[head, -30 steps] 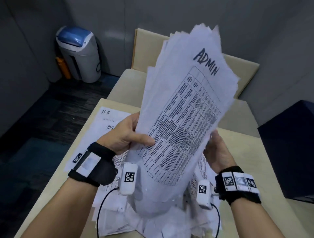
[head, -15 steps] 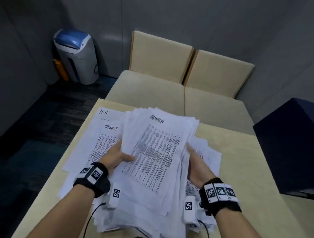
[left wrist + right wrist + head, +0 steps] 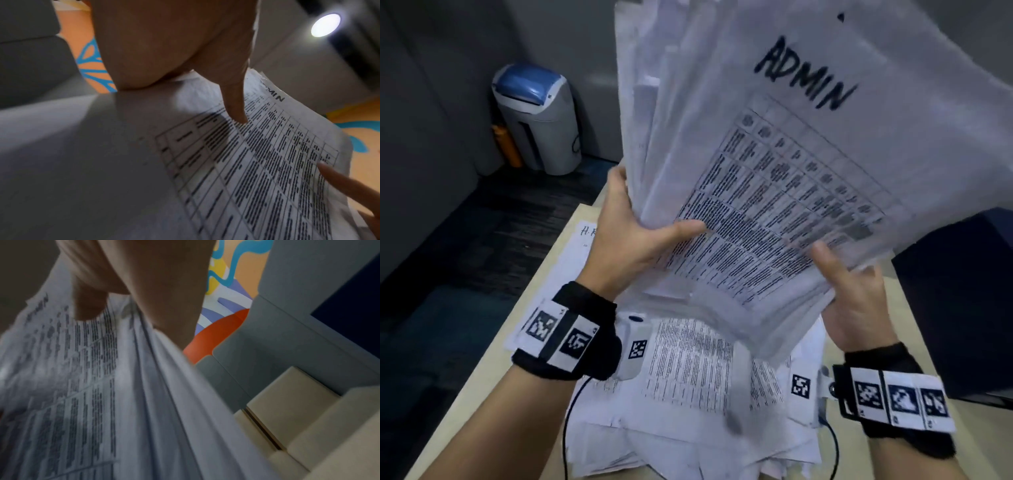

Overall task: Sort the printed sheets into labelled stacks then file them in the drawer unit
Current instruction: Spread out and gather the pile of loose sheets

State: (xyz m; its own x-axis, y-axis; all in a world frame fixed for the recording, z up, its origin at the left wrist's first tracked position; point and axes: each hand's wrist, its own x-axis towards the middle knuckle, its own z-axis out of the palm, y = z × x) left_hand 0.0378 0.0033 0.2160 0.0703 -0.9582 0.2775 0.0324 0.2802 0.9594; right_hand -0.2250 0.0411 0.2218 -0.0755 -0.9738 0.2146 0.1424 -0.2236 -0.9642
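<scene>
A thick stack of printed sheets (image 3: pixel 774 144), its top page hand-lettered ADMIN above a table of text, is held upright and tilted over the table. My left hand (image 3: pixel 640 233) grips its left edge, thumb across the front page, fingers behind. My right hand (image 3: pixel 849 274) grips the lower right edge the same way. In the left wrist view my left thumb (image 3: pixel 234 104) presses on the ADMIN stack (image 3: pixel 257 162). The right wrist view shows my right thumb (image 3: pixel 88 305) on the same stack (image 3: pixel 86 386). More printed sheets (image 3: pixel 688 377) lie spread on the table below, one marked H.R (image 3: pixel 585 233).
The beige table (image 3: pixel 493 373) carries the loose sheets. A grey bin with a blue lid (image 3: pixel 537 116) stands on the dark floor at the back left. A dark blue box (image 3: pixel 962 291) sits at the table's right. A cable (image 3: pixel 566 428) runs from my left wrist.
Half a second ago the ADMIN stack lay down on the pile on the table. Both hands have since lifted it up and tipped it upright, close to the camera.
</scene>
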